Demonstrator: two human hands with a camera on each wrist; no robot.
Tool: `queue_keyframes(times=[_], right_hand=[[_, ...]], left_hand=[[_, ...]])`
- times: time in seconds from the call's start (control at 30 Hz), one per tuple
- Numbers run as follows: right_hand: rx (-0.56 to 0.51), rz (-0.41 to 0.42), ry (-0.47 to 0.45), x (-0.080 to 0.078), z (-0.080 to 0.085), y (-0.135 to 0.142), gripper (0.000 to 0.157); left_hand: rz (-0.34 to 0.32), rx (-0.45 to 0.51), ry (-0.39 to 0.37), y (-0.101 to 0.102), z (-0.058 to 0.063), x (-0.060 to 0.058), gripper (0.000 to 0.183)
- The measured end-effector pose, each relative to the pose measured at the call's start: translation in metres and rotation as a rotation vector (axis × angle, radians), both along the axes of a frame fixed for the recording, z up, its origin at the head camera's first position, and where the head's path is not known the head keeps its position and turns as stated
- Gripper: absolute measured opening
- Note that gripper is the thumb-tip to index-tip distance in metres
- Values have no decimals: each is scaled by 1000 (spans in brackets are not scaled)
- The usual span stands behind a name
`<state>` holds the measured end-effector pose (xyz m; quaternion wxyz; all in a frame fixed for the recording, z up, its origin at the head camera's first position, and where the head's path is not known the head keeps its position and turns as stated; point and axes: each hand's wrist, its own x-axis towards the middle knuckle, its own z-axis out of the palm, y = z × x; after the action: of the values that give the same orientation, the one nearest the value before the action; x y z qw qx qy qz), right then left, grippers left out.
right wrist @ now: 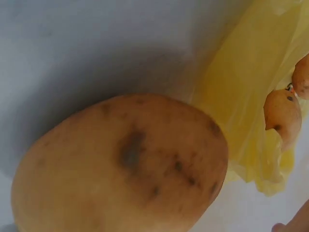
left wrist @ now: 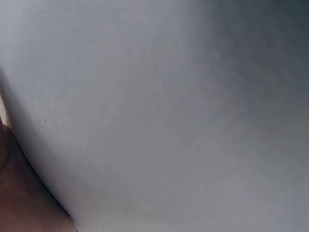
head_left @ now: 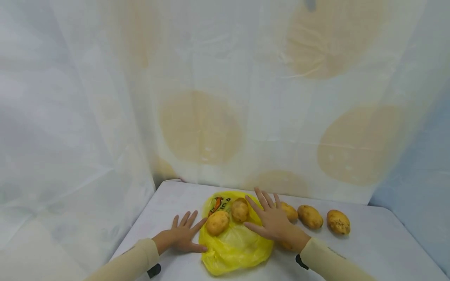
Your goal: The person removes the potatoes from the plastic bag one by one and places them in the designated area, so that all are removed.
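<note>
A yellow plastic bag (head_left: 239, 249) with a dark and orange print lies spread on the table. Two potatoes, one nearer (head_left: 217, 223) and one farther (head_left: 240, 209), lie on or in it; which, I cannot tell. My left hand (head_left: 183, 234), fingers spread, is at the bag's left edge, its thumb and index finger meeting the plastic. Over the right edge my right hand (head_left: 272, 223) spreads its fingers, holding nothing; whether it touches the bag is unclear. Beneath that wrist sits a potato, mostly hidden in the head view but large in the right wrist view (right wrist: 120, 169).
Right of the bag, a potato (head_left: 290, 212) partly behind my right hand, a middle one (head_left: 310, 217) and a spotted one (head_left: 338, 223) form a row on the white table (head_left: 383, 242). Behind the table hangs a pale curtain (head_left: 263, 117) with tan circles.
</note>
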<state>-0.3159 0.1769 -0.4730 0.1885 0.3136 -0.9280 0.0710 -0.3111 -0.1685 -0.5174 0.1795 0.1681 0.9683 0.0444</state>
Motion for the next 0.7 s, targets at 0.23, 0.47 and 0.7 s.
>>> queue_keyframes(times=[0.23, 0.47, 0.7], right_hand=[[-23, 46, -84, 0, -2, -12, 84], [-20, 58, -169, 1, 1, -22, 86], [-17, 81, -204, 1, 6, -28, 83]], left_hand=[[6, -1, -4, -1, 0, 0, 108], [12, -3, -12, -2, -9, -4, 109], [6, 4, -10, 0, -2, -1, 109]])
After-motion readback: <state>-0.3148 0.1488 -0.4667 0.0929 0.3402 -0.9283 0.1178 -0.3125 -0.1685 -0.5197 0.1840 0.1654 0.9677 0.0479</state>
